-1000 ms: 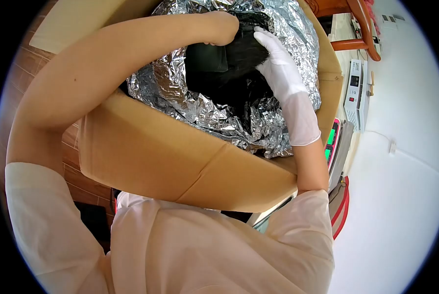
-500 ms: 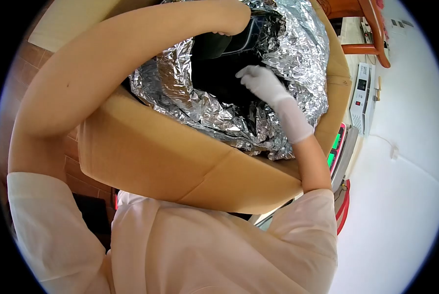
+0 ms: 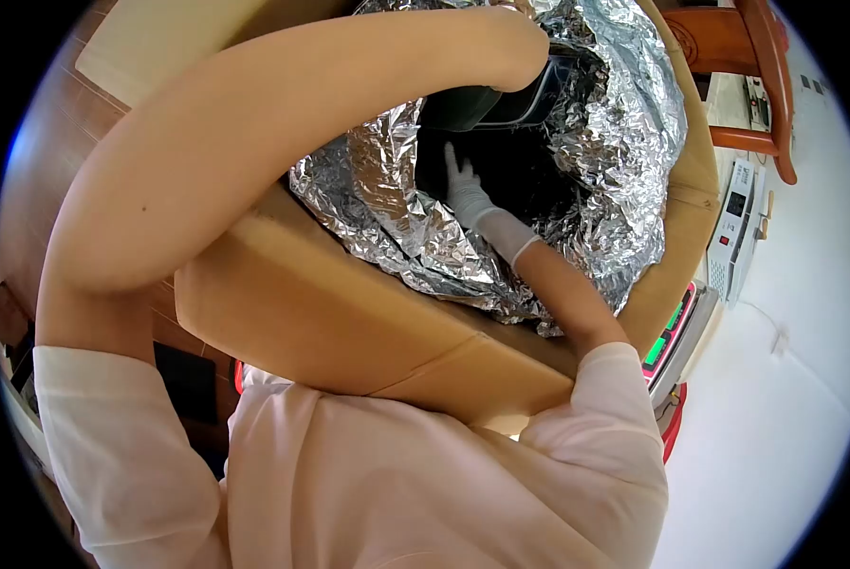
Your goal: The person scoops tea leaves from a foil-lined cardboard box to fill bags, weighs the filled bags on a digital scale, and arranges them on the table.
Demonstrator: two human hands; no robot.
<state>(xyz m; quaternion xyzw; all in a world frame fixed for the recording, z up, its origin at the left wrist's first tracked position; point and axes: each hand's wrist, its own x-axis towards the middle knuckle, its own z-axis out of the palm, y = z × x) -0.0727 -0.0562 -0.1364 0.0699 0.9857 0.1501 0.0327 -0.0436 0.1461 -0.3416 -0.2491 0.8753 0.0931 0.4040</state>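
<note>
Crinkled silver foil lining [image 3: 624, 142] surrounds the dark rectangular tray [image 3: 501, 95]: bare left hand [image 3: 525, 43] grips its rim, gloved right hand [image 3: 463, 185] lies spread flat just below.

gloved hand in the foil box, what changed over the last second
The gloved right hand left the black bag's top and reached down deeper into the foil-lined box, fingers spread. The bare left hand stayed at the far rim, against a dark tray.

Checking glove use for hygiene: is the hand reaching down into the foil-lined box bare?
No, the right hand inside the foil lining of the cardboard box wears a white glove.
</note>
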